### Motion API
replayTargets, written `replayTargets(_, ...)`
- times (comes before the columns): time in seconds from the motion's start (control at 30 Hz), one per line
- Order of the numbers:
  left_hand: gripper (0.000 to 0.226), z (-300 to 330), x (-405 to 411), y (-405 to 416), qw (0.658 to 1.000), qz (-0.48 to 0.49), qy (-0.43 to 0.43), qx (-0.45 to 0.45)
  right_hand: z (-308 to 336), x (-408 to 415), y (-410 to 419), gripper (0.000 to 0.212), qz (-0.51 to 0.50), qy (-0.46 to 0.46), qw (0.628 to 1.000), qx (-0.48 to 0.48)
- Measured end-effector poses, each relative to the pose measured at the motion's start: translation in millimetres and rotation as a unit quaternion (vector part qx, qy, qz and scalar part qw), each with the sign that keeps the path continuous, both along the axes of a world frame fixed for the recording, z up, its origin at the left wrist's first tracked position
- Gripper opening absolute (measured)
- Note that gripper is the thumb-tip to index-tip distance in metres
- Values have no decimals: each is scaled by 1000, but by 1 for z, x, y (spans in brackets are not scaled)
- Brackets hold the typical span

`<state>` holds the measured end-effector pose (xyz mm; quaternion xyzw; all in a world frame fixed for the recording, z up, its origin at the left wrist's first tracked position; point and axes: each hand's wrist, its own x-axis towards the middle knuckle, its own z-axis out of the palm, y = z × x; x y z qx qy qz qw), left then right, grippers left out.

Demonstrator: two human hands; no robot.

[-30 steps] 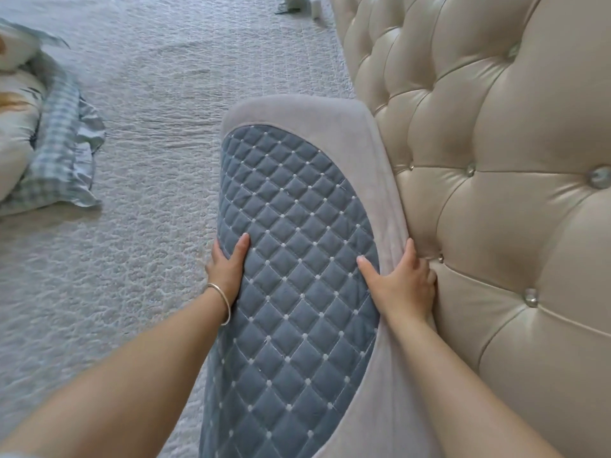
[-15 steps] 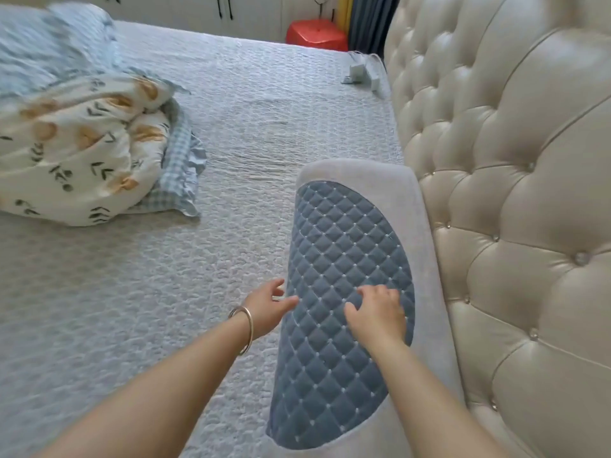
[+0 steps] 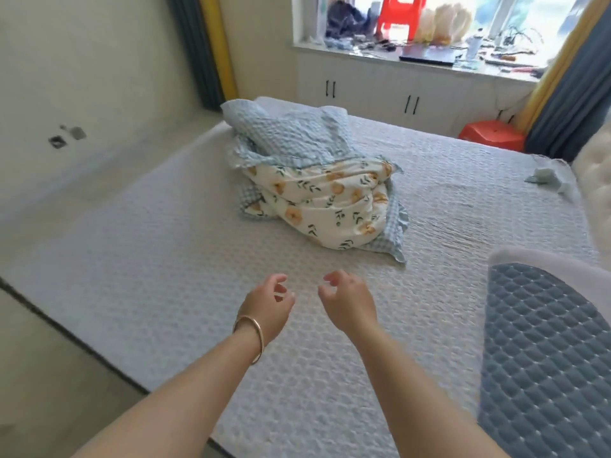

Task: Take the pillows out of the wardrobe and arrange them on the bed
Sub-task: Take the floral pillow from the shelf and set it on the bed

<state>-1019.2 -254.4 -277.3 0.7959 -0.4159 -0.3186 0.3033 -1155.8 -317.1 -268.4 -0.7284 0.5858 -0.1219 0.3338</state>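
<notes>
Both hands are raised over the bed (image 3: 165,266), empty. The left hand (image 3: 269,307) has its fingers loosely curled and parted, gripping nothing; a gold bangle (image 3: 251,335) sits on that wrist. The right hand (image 3: 350,304) is likewise half open, fingers bent, holding nothing. Neither hand touches the bed cover.

Grey pillow with blue quilted panel (image 3: 542,352): lying on the bed at the near right, well apart from both hands (its right edge runs out of view).

Further pillows: a heap in the middle of the bed beyond the hands. The floral pillow (image 3: 324,203) lies at the front of the heap, with a blue checked pillow (image 3: 291,137) resting behind and partly on it. Blue checked frills show under the floral one.

Beyond the far side of the bed stand white cabinets (image 3: 380,94) under a cluttered window ledge. A red stool (image 3: 492,135) is at the bed's far right corner.
</notes>
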Motion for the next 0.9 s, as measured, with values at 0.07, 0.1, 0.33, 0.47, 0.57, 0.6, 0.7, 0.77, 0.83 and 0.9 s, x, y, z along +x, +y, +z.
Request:
replayTargets(0.07,39,15,60,33,999,29,-26,-10,9,73,17,34,36,-12,999,-8)
replayTargets(0.1,38,22,83,43,998,40,-44,-9,12,100,23,34,52,-15,998,-12)
replayTargets(0.33,39,58,286,153,972,215,-94,-18,42,331,101,32,237,-53,969,-38)
replayTargets(0.47,39,69,369,211,942,322,-92,-36,56,439,145,33,343,-65,936,-46)
replayTargets(0.57,34,79,432,247,907,404,-111,-42,68,520,177,34,421,-84,902,-40)
replayTargets(0.6,33,83,453,259,893,430,-124,-44,71,546,188,34,444,-91,891,-40)
replayTargets(0.7,32,100,515,293,846,503,-170,-48,81,624,222,35,495,-114,860,-42)
replayTargets(0.77,35,112,554,317,815,542,-200,-41,88,672,244,36,534,-126,835,-49)
replayTargets(0.83,37,119,587,344,782,583,-217,-43,96,717,267,38,569,-138,809,-55)
replayTargets(0.9,40,123,615,372,744,627,-227,-45,102,760,293,41,600,-148,785,-51)
